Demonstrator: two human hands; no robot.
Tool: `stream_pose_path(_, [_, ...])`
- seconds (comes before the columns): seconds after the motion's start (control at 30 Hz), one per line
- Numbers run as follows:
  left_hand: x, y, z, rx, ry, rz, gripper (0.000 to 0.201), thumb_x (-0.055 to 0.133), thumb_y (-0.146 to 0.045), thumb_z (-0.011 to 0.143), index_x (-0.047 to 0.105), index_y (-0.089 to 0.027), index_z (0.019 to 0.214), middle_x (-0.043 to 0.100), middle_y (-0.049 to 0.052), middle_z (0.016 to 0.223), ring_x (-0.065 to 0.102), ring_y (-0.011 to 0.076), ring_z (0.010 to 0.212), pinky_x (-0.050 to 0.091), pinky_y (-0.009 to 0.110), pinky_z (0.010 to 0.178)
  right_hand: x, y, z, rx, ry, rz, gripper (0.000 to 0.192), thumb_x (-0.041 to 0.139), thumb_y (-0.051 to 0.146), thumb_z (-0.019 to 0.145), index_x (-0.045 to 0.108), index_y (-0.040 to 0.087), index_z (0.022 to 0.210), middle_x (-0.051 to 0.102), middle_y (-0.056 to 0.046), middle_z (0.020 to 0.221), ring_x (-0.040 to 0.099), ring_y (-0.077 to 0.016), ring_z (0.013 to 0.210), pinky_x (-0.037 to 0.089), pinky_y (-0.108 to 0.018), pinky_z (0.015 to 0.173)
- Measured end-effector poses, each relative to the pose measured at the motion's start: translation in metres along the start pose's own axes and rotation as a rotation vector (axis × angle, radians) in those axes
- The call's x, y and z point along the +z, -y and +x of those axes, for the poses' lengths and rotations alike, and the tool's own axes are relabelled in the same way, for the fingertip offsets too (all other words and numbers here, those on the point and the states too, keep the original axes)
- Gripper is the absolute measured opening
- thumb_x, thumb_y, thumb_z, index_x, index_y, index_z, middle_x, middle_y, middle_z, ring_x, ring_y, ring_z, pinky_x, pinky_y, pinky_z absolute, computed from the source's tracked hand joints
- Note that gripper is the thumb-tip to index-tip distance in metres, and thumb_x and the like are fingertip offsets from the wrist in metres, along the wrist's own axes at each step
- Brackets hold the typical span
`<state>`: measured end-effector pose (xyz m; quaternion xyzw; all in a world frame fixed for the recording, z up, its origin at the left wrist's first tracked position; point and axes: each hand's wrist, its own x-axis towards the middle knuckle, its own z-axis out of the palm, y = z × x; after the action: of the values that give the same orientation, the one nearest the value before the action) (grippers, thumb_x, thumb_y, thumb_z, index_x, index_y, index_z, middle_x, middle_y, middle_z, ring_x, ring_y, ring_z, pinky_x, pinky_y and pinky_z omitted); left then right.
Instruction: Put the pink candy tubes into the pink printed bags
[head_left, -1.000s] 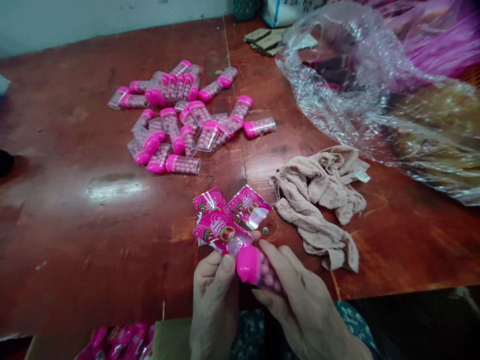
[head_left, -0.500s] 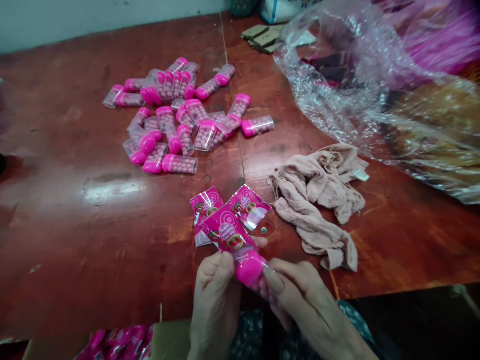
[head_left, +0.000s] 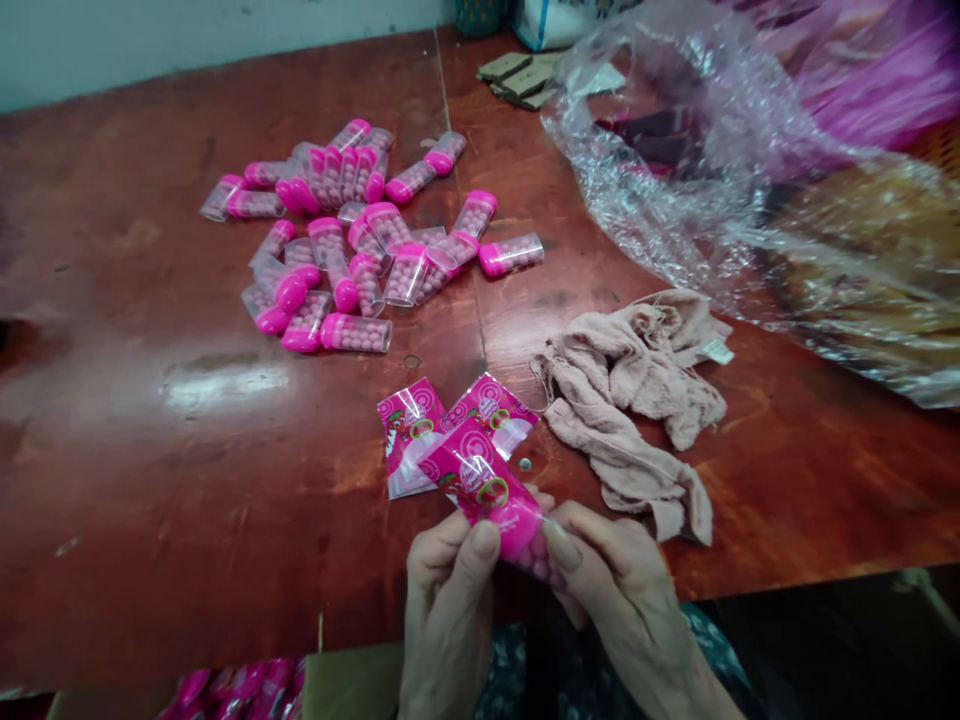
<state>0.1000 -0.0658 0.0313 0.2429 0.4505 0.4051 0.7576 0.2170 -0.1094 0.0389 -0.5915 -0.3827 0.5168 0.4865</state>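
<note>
Near the table's front edge, my left hand (head_left: 454, 590) pinches a printed pink wrapper sleeve (head_left: 480, 465) between thumb and fingers. My right hand (head_left: 619, 590) grips the lower end of a clear container of pink candy balls (head_left: 538, 562). The container's pink cap end sits inside the mouth of the sleeve, and its ball-filled end sticks out towards me. Two more spots of flat pink wrappers, a stack on the left (head_left: 401, 470) and one on the right (head_left: 491, 410), lie just beyond my hands, partly covered by the held sleeve.
Several pink-capped candy containers (head_left: 409, 275) lie scattered on the red-brown table (head_left: 135, 480). A crumpled beige cloth (head_left: 622, 365) lies to the right. Clear plastic sheeting (head_left: 600, 190) spreads at the back right, beside cardboard pieces (head_left: 517, 75). Below the front edge, a box holds pink packs (head_left: 236, 690).
The container's pink cap has slipped into the wrapper's mouth, where before it was more exposed. My left hand has shifted slightly right, closer to my right hand.
</note>
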Motion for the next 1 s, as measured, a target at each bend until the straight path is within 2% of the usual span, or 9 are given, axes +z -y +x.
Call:
stream_pose_path(0.2, [0.015,-0.002,-0.006,-0.07,0.004,-0.094,0.018,0.057,-0.024,0.081,0.074,-0.016,0.081,0.071,0.008,0.077,0.065,0.0203,0.077,0.049,0.033,0.078,0.005,-0.005,-0.004,-0.009,-0.088,-0.004,0.029,0.043,0.03,0.092,0.049,0.02,0.066,0.038,0.007,0.052,0.034,-0.0063,0.043,0.028,-0.017,0.042])
stream_pose_path(0.43, [0.012,-0.003,-0.012,0.031,0.088,-0.008,0.016,0.064,-0.024,0.076,0.074,-0.014,0.084,0.071,0.007,0.074,0.064,0.0203,0.075,0.048,0.03,0.074,-0.002,0.003,-0.006,0.011,-0.033,0.01,0.032,0.046,0.034,0.09,0.051,0.018,0.063,0.041,0.006,0.05,0.036,-0.0057,0.04,0.031,-0.016,0.038])
stream_pose_path(0.5, [0.01,-0.002,-0.014,0.036,0.119,0.007,0.016,0.065,-0.022,0.075,0.073,-0.015,0.086,0.071,0.006,0.072,0.063,0.0189,0.069,0.048,0.029,0.069,-0.001,0.002,-0.01,-0.035,-0.084,-0.053,0.025,0.048,0.033,0.089,0.055,0.019,0.07,0.048,0.005,0.054,0.046,-0.0072,0.045,0.039,-0.016,0.044])
stream_pose_path(0.57, [0.008,-0.002,-0.015,0.006,0.141,-0.008,0.017,0.064,-0.022,0.076,0.072,-0.015,0.089,0.071,0.006,0.071,0.063,0.0176,0.066,0.048,0.029,0.067,0.002,0.0,-0.014,-0.13,-0.203,-0.145,0.012,0.052,0.029,0.087,0.057,0.02,0.093,0.056,0.003,0.063,0.054,-0.0098,0.052,0.046,-0.017,0.049])
stream_pose_path(0.67, [0.005,-0.005,-0.016,-0.043,0.145,-0.036,0.019,0.06,-0.022,0.08,0.07,-0.017,0.094,0.07,0.005,0.076,0.062,0.0156,0.067,0.047,0.028,0.07,0.005,-0.002,-0.018,-0.323,-0.238,-0.346,0.049,0.059,0.025,0.083,0.041,0.021,0.128,0.062,-0.005,0.089,0.062,-0.0147,0.066,0.052,-0.022,0.055])
stream_pose_path(0.73, [0.002,-0.006,-0.016,-0.015,0.134,-0.013,0.019,0.062,-0.02,0.079,0.07,-0.018,0.096,0.069,0.003,0.077,0.06,0.0144,0.068,0.046,0.026,0.069,0.008,-0.003,-0.018,-0.441,-0.17,-0.464,0.055,0.059,0.023,0.083,0.039,0.023,0.134,0.06,-0.008,0.102,0.063,-0.0191,0.082,0.054,-0.026,0.064])
stream_pose_path(0.8, [-0.001,-0.007,-0.016,0.042,0.113,0.028,0.017,0.064,-0.02,0.077,0.07,-0.018,0.093,0.067,0.002,0.074,0.056,0.0131,0.066,0.044,0.023,0.065,0.013,-0.004,-0.017,-0.509,-0.176,-0.504,0.05,0.055,0.021,0.085,0.042,0.024,0.133,0.059,-0.009,0.102,0.061,-0.0208,0.089,0.054,-0.027,0.067])
stream_pose_path(0.93, [-0.005,-0.007,-0.017,0.108,0.019,0.107,0.01,0.065,-0.024,0.076,0.071,-0.017,0.08,0.06,-0.002,0.063,0.049,0.0108,0.06,0.04,0.02,0.057,0.027,-0.008,-0.014,-0.475,-0.279,-0.491,0.046,0.053,0.019,0.087,0.044,0.021,0.133,0.058,-0.005,0.086,0.06,-0.0149,0.069,0.053,-0.024,0.058])
stream_pose_path(1.0, [-0.007,-0.008,-0.017,0.143,-0.014,0.146,0.014,0.064,-0.027,0.078,0.072,-0.016,0.079,0.059,-0.002,0.062,0.048,0.0108,0.059,0.039,0.02,0.056,0.032,-0.009,-0.013,-0.477,-0.309,-0.496,0.046,0.055,0.017,0.087,0.046,0.021,0.131,0.058,-0.004,0.086,0.059,-0.0136,0.067,0.053,-0.022,0.059])
